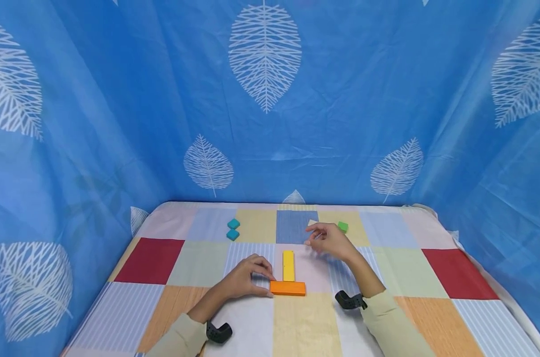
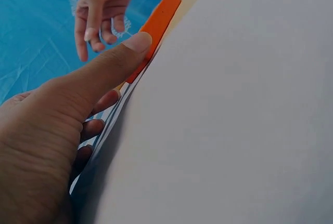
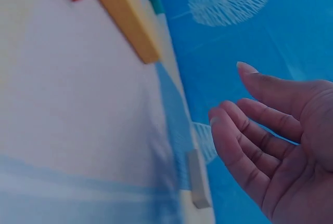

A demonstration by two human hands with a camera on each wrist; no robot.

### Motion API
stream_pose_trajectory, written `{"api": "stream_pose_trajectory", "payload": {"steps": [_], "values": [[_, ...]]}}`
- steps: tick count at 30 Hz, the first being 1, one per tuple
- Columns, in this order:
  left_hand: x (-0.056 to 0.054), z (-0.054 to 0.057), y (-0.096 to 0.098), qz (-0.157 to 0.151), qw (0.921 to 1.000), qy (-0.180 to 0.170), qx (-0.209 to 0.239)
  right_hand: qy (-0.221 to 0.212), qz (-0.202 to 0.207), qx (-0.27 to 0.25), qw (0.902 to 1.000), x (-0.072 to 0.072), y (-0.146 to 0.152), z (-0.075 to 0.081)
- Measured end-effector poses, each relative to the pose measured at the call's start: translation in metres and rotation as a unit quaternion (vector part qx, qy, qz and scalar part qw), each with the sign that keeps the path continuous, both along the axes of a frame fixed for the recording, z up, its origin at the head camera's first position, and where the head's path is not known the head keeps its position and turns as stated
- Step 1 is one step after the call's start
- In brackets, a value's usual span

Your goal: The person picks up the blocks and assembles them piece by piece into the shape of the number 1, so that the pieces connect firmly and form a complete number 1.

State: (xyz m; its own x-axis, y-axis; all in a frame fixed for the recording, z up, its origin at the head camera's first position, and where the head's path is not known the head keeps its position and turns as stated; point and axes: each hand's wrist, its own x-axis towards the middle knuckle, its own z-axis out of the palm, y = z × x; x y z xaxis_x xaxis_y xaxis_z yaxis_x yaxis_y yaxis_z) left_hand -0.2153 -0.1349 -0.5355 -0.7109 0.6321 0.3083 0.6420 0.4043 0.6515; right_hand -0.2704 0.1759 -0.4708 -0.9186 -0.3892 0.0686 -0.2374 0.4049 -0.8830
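An orange block (image 1: 287,288) lies crosswise on the patchwork cloth, its long side by the near end of a yellow block (image 1: 288,265), so the two make an upside-down T. My left hand (image 1: 245,278) pinches the orange block's left end, thumb (image 2: 136,42) along the near side and index finger at the far side. Above the cloth, beyond and to the right of the yellow block, hovers my right hand (image 1: 330,240), fingers loosely bent and nothing between them. Just past its fingers is a whitish block (image 1: 313,222), partly hidden in the head view.
Two teal blocks (image 1: 233,229) lie at the back left of the patchwork cloth (image 1: 305,327). Behind the right hand sits a green block (image 1: 343,226). A blue curtain (image 1: 332,124) with white leaf prints hangs around the back and sides.
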Motion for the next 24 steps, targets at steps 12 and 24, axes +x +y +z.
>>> {"api": "stream_pose_trajectory", "payload": {"steps": [12, 24], "values": [[-0.002, -0.001, 0.000, -0.006, 0.9999, 0.011, 0.009, 0.068, -0.046, 0.042, 0.9957, -0.017, 0.012, 0.019], [-0.001, -0.002, -0.001, -0.017, 0.9996, 0.018, 0.011, 0.107, -0.050, 0.094, 0.9886, -0.045, 0.031, 0.019]]}}
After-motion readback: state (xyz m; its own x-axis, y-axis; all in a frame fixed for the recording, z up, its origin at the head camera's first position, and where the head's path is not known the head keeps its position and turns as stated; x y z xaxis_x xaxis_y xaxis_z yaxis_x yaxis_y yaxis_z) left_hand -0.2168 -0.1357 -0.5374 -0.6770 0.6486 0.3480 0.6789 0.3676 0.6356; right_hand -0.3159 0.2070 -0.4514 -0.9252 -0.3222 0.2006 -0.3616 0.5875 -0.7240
